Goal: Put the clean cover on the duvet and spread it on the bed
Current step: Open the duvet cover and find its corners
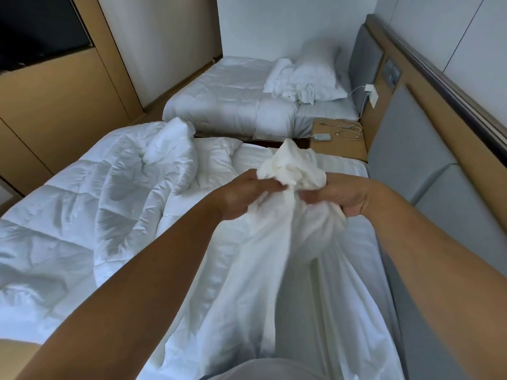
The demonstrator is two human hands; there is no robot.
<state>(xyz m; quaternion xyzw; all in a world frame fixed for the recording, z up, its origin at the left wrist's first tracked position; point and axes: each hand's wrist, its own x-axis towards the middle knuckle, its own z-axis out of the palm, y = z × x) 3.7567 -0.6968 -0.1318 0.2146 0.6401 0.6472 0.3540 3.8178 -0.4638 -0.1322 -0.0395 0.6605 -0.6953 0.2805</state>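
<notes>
Both bare forearms reach out from the bottom edge, the left forearm and the right forearm converging over the near bed, whose white striped sheet shows bare on its right half. On the left half of that bed lies the puffy white quilted duvet, crumpled and uncovered, its far end heaped up against a white pillow. Draped from the hands down toward the camera is the thin white cotton duvet cover, hanging in long loose folds over the sheet just right of the duvet. Beyond, a far bed carries a plump white pillow and tangled white linen, and a grey padded headboard runs along the right wall. Between the beds stands a low wooden bedside table with a small white charger and cords on it. The left hand has its fingers curled round a gathered bunch of the cover, and the right hand clenches the same bunch just beside it, a knot of cloth sprouting above both. The step in hand looks like sorting the cover to find a corner or its opening, so nothing is on the duvet yet. Next, I judge, the cloth must be shaken out or fed along hand over hand until the open end turns up, then brought left to a duvet corner.
</notes>
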